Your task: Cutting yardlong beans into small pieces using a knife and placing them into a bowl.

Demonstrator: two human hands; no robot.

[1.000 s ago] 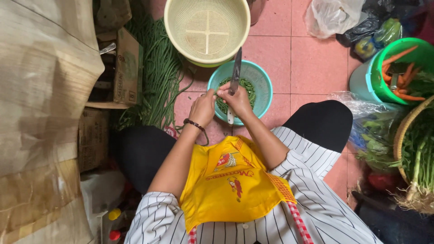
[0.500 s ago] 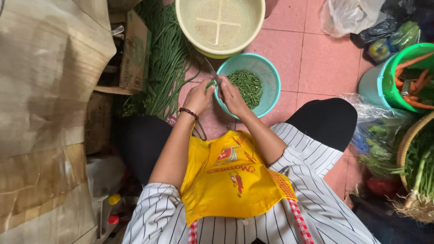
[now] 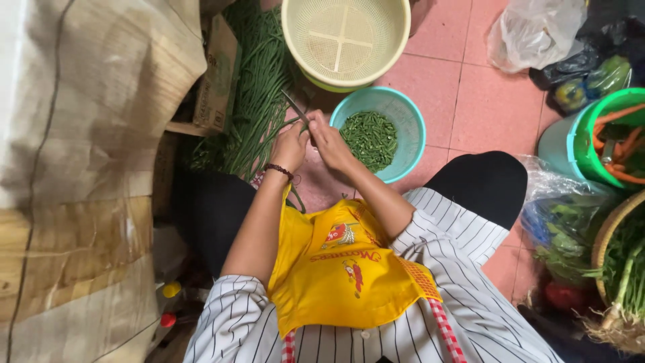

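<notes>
A thin knife [image 3: 294, 106] juts up and to the left from between our two hands, its narrow blade angled toward the heap of long green beans [image 3: 259, 87] on the floor. Our right hand [image 3: 330, 140] is curled closed around the knife's lower end, which our fingers hide. Our left hand [image 3: 290, 144], a dark beaded bracelet [image 3: 279, 170] at its wrist, is folded shut against the right one; it seems to pinch a bean stalk, though we cannot tell for sure. Both hands meet just left of a teal bowl [image 3: 411, 121] holding chopped green bean pieces [image 3: 369, 138], and they touch its near rim.

Above the bowl stands a pale yellow colander [image 3: 396, 57], overlapping the bowl's far edge. The long beans lie in a loose pile left of the colander, beside a cardboard box [image 3: 218, 74]. We sit on a pink tiled floor [image 3: 470, 87], wearing a yellow apron [image 3: 342, 269] over a striped shirt [image 3: 463, 235]. To the right, a green bucket [image 3: 591, 134] holds carrots [image 3: 621, 144], with a woven basket of leafy greens [image 3: 621, 269] below it and plastic bags [image 3: 537, 30] well apart at the top.
</notes>
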